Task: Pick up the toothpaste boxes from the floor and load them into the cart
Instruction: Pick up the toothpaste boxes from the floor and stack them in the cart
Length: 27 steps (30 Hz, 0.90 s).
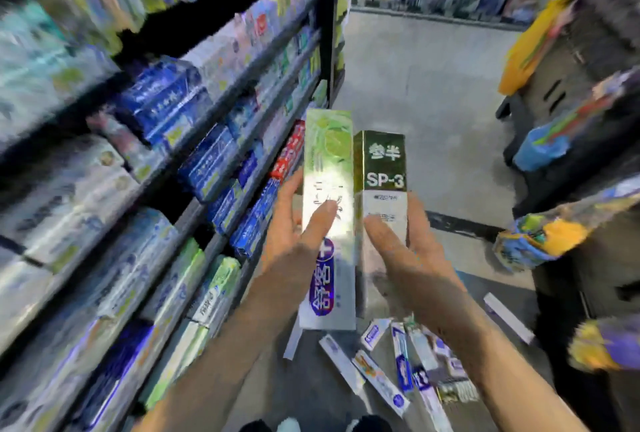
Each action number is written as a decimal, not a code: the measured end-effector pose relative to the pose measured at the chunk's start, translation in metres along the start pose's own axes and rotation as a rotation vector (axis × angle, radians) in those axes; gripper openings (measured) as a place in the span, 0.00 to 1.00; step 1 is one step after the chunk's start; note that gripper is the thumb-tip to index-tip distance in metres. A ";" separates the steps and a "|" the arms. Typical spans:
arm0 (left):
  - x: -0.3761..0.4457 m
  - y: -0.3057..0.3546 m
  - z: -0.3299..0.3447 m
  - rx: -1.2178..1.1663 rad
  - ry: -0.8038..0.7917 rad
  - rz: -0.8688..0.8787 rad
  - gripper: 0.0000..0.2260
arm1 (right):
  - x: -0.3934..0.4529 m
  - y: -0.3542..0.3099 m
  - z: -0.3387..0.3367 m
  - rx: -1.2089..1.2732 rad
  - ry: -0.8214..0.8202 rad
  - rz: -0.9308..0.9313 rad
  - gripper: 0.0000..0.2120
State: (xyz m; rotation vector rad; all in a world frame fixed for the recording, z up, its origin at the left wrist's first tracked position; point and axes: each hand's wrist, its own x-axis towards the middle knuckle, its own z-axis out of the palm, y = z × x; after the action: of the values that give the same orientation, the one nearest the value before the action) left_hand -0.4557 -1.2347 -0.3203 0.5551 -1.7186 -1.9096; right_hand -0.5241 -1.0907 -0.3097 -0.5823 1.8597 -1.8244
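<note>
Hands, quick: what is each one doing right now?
Left hand: holds the green-topped toothpaste box.
Right hand: holds the gold SP-3 toothpaste box.

The long box [328,220] is showing pale green at its top, silver-white below, with a purple oval patch; the shorter box [382,189] is showing gold above, white beneath; the boxes on the floor [398,362] are showing white with blue; the shelf packs [166,102] are showing deep blue.
</note>
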 end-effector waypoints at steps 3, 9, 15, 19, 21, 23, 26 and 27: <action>-0.015 0.102 0.016 0.014 -0.030 0.057 0.26 | -0.017 -0.095 -0.002 -0.001 0.036 -0.084 0.17; -0.053 0.220 0.040 -0.078 -0.026 0.036 0.22 | -0.043 -0.197 -0.007 0.125 0.086 -0.127 0.15; -0.073 0.264 0.043 -0.132 -0.144 0.017 0.19 | -0.077 -0.231 -0.006 0.182 0.180 -0.117 0.13; -0.075 0.275 0.041 -0.175 -0.282 0.014 0.18 | -0.096 -0.245 0.002 0.138 0.323 -0.153 0.12; -0.075 0.279 0.041 -0.197 -0.340 0.014 0.18 | -0.109 -0.252 0.007 0.143 0.401 -0.167 0.13; -0.075 0.283 0.040 -0.201 -0.414 0.010 0.19 | -0.125 -0.257 0.015 0.155 0.503 -0.182 0.14; -0.082 0.286 0.041 -0.203 -0.566 -0.043 0.19 | -0.152 -0.261 0.027 0.175 0.637 -0.208 0.16; -0.086 0.287 0.042 -0.212 -0.614 -0.062 0.19 | -0.163 -0.261 0.030 0.171 0.684 -0.208 0.17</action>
State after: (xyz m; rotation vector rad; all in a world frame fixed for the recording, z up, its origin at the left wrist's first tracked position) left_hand -0.3849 -1.1692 -0.0339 -0.0774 -1.8161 -2.4396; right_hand -0.3818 -1.0249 -0.0436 -0.0826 2.0665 -2.5174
